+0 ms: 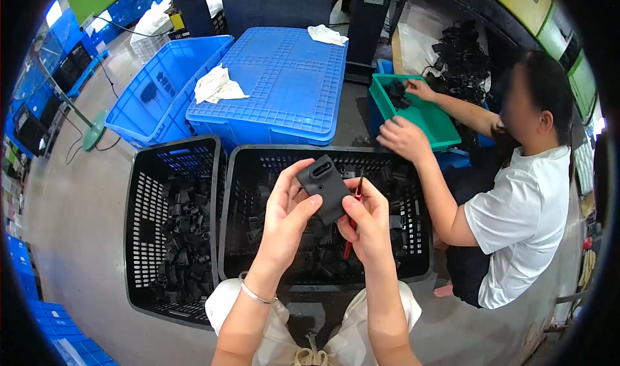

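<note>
Between my two hands I hold a black plastic housing (330,188), a flat block with an oval slot near its upper end and a small round hole. My left hand (289,204) grips its left side, thumb on the face. My right hand (369,219) pinches the lower right corner and also keeps a thin red-handled tool (352,220) with a dark tip under its fingers; its exact kind is unclear. Right below is a black perforated crate (230,237) holding many similar black parts, partly hidden by my hands.
Another black crate (137,237) of parts stands at left. Behind are an open blue bin (139,111) and a lidded blue bin (278,75) with white cloths (218,85). A seated co-worker (516,217) at right reaches into a green tray (426,117).
</note>
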Demonstrator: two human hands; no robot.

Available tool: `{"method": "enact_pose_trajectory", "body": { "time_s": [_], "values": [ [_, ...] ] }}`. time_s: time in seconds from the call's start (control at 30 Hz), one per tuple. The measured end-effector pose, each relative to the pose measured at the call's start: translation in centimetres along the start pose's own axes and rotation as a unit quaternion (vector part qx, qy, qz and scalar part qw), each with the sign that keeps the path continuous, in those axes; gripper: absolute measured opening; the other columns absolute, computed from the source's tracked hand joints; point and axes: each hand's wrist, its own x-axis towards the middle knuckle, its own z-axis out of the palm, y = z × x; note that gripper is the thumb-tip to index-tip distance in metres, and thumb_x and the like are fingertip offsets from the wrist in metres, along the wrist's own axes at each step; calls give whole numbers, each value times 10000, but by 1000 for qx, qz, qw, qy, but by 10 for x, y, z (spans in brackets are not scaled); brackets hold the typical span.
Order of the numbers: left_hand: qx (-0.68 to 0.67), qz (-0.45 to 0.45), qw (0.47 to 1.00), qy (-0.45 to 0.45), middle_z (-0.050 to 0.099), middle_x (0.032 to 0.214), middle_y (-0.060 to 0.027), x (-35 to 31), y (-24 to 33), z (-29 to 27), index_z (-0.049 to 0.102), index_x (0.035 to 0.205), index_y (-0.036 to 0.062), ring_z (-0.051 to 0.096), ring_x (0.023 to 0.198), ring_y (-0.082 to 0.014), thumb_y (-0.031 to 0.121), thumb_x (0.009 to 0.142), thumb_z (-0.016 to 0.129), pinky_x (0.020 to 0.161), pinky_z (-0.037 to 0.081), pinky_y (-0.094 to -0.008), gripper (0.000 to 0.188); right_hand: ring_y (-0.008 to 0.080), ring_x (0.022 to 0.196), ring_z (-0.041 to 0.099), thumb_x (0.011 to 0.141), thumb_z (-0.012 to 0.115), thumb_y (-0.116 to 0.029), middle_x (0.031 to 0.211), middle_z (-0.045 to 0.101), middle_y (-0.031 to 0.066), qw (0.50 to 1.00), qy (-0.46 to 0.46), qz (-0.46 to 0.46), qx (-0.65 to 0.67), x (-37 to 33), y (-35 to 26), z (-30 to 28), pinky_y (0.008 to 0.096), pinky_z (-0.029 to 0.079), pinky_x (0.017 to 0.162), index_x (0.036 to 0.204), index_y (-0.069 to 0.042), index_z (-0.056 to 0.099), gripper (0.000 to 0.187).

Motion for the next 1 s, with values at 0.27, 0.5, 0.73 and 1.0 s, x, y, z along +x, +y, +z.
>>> {"method": "enact_pose_trajectory", "body": {
  "time_s": [0.27,0.5,0.73,1.0],
  "values": [
    [87,50,995,-4,498,916,7,2,-8,-5,486,1189,49,493,892,-85,82,865,586,789,426,-246,341,37,341,303,977,444,-250,556,485,16,955,-74,166,236,5,11,-15,190,227,330,885,-15,573,284],
    [294,125,947,-17,458,987,-77,1,-24,-1,523,912,23,482,937,-203,167,829,637,843,401,-329,201,32,345,301,981,448,-286,532,457,0,965,-45,150,210,5,1,-13,191,225,330,853,-28,577,315],
    [370,159,914,-58,581,1111,-132,5,-2,-5,520,1146,32,557,1043,-304,184,615,811,924,419,-390,625,35,345,331,977,457,-286,544,496,27,980,-80,154,98,0,-6,-15,178,243,328,830,-28,557,314],
    [520,183,832,-65,637,863,-87,2,7,-5,596,881,35,614,860,-253,106,634,781,782,487,-336,316,3,421,357,916,555,-239,574,508,-18,974,-60,-4,-218,-6,-19,-8,166,219,372,689,-49,576,297]
  ]
}}
